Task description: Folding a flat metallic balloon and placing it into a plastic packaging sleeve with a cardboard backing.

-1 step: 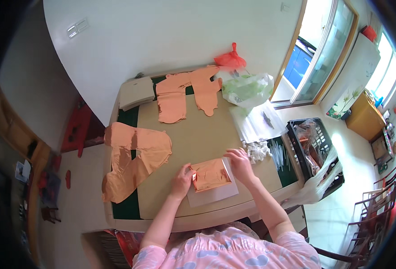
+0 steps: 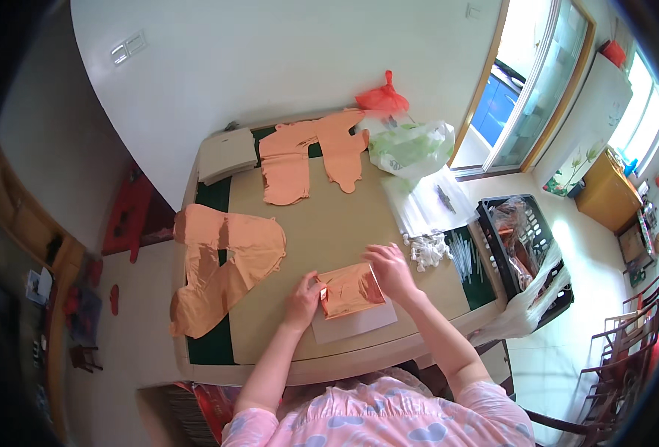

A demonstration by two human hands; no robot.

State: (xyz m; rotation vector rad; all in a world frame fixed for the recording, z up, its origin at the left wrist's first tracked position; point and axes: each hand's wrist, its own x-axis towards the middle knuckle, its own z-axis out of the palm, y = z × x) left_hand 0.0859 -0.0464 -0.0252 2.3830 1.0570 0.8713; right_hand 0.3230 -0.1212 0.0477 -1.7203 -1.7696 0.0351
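A folded rose-gold foil balloon (image 2: 350, 292) lies on a white card (image 2: 355, 328) near the table's front edge. My left hand (image 2: 303, 302) closes on its left end, thumb on top, beside a small white tab. Over the upper right corner of the packet reaches my right hand (image 2: 391, 270), fingers bent and apart with nothing visible in them; whether they touch the foil I cannot tell. Flat, unfolded foil balloons of the same colour spread to the left (image 2: 229, 261) and at the back (image 2: 288, 160) of the table.
A stack of grey-beige cards (image 2: 227, 155) stands at the back left. On the right are clear plastic sleeves (image 2: 430, 205), a white crumpled bundle (image 2: 430, 252), thin clear straws (image 2: 462, 257) and a green-white bag (image 2: 411, 149). A black crate (image 2: 493, 231) adjoins the table; a red bag (image 2: 383, 98) lies behind.
My right hand has shifted slightly left, over the packet's upper right corner. My left hand and the folded balloon look the same.
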